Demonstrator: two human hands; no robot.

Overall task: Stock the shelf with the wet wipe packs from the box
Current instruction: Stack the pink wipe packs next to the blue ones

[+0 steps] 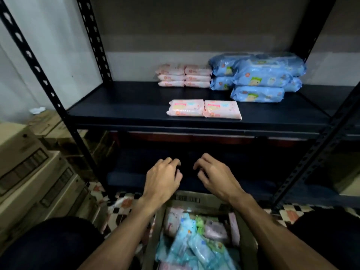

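both hands, left hand [162,179] and right hand [215,177], hover loosely curled and holding nothing above the box [194,199], likely between trips; pink packs [203,110] sit at the shelf [116,112] front edge, sorted by colour.

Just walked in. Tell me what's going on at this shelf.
A person is stocking a black metal shelf from an open cardboard box of wet wipe packs below it. The left hand and right hand hover empty, fingers loosely curled, over the box's far rim. Blue plastic packs and small pink stacks sit at the back; two flat pink packs lie in front.
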